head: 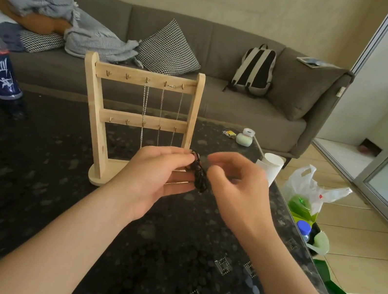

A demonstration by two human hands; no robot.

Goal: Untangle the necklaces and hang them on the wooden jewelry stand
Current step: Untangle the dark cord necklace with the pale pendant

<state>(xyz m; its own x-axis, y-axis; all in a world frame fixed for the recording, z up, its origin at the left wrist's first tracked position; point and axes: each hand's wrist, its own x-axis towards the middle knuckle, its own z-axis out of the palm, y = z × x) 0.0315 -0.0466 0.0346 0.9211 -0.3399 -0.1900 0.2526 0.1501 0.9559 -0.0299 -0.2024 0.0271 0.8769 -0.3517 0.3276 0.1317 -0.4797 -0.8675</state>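
The wooden jewelry stand stands upright on the dark patterned table, just at 12 o'clock of the two hands. On its top rail, a twisted silver chain hangs from the third hook, and thinner silver strands drop from the fourth and fifth hooks with a clasp between them; all pass in front of the lower rail. The left hand pinches the top of a tangled black cord necklace between thumb and forefinger, its other fingers straight behind the bundle, which dangles above the table in front of the stand's right foot. At 3 o'clock of the bundle, just beside it, is the right hand, blurred, fingers loosely curled; whether it touches or grips the cord cannot be told. A blue-labelled bottle stands at 9 o'clock of the stand, a white paper roll at the table's edge at 3 o'clock. Behind, at 12 o'clock, is a grey sofa bearing a backpack.
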